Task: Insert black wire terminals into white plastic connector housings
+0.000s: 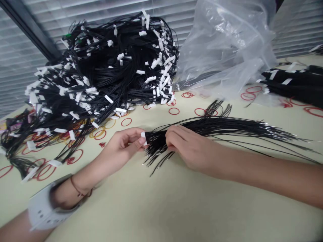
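My left hand (123,143) pinches a white plastic connector (143,138) at the end of a bundle of thin black wires (217,126). My right hand (189,146) closes over the same bundle just beside that connector. Bare metal-tipped wire ends splay out below my fingers, and the long wires fan out to the right. Behind my hands lies a large tangled heap of black wires with white connectors (106,70). A white band (44,208) and a thin brown cord (78,188) circle my left wrist.
Red and yellow rubber bands (174,111) lie scattered on the pale table (161,208). A clear plastic bag (222,47) sits behind the heap. Tied black wire bundles (290,82) lie at the right. Window blinds (17,57) run along the back.
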Demonstrator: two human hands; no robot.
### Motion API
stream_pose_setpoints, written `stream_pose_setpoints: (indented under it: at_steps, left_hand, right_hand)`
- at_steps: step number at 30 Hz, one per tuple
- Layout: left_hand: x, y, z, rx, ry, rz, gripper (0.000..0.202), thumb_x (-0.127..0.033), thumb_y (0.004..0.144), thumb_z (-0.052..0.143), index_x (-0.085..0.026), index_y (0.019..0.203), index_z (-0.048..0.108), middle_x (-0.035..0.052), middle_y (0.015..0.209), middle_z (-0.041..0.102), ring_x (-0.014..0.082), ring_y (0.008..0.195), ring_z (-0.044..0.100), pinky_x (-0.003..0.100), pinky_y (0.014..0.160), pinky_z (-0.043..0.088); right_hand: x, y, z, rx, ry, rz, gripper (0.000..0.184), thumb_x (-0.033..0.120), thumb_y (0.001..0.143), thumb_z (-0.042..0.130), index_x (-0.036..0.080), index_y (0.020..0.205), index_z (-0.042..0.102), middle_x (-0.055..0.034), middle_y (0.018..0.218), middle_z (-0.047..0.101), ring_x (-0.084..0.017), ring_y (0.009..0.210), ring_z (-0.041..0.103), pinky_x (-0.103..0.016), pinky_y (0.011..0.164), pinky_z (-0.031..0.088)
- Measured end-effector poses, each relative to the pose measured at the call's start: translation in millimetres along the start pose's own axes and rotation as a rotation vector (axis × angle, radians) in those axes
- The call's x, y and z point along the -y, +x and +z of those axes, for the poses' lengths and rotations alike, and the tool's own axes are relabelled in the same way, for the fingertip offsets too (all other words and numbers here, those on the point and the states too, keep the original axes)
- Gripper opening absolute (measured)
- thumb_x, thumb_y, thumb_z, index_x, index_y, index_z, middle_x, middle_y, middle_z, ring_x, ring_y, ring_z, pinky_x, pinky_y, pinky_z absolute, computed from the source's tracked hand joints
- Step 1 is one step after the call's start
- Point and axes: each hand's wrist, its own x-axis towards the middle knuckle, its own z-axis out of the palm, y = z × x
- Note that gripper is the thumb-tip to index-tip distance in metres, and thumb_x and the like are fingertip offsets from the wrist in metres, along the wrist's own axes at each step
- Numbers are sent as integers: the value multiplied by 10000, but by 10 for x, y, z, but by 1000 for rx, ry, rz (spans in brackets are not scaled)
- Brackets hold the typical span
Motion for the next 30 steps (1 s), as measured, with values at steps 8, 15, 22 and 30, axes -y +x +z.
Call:
stream_pose_setpoints:
  at_steps: [8, 15, 22, 30]
  left_hand:
    - [-45, -39, 40, 32, 76, 4, 76, -218, 805, 527, -173, 776, 581, -12, 658, 597, 104, 623, 572, 178, 551, 460]
    - [-41, -59, 68, 33, 63, -13, 75, -227, 796, 543, -175, 831, 585, -10, 672, 605, 107, 627, 563, 176, 541, 436]
    - [-4, -65, 88, 46, 9, -10, 82, -200, 798, 553, -205, 871, 589, -51, 639, 576, 72, 581, 521, 134, 494, 395]
    - [-21, -61, 65, 62, -17, -40, 78, -181, 805, 552, -193, 864, 601, -50, 680, 597, 54, 642, 536, 105, 566, 409]
  right_hand:
    - [105, 35, 33, -196, 244, 196, 142, 209, 872, 418, 148, 814, 532, -20, 789, 534, -99, 704, 475, -219, 632, 365]
    - [119, 51, 59, -246, 180, 229, 166, 174, 881, 370, 134, 793, 505, -30, 774, 500, -110, 705, 437, -231, 638, 347]
    - [98, 55, 63, -229, 162, 263, 185, 220, 878, 408, 132, 759, 520, 0, 708, 534, -93, 642, 444, -226, 585, 314]
    - [97, 35, 75, -237, 223, 249, 133, 156, 858, 425, 117, 801, 538, -13, 767, 528, -92, 706, 452, -213, 645, 335]
